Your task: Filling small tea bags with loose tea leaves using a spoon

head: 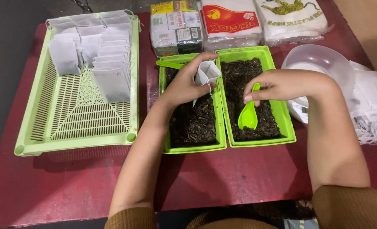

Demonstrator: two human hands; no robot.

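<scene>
The left hand pinches an open white filter bag over the left green tray of dried leaves. At its three o'clock, the right hand grips a green spoon; its bowl dips into the right tray, contents hidden. A second spoon lies partly covered at eleven o'clock.

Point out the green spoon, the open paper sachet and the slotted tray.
green spoon (248, 119): head view, on its bowl.
open paper sachet (207, 73): head view, on its front wall near the mouth.
slotted tray (76, 114): head view, on its bare slotted floor.
</scene>
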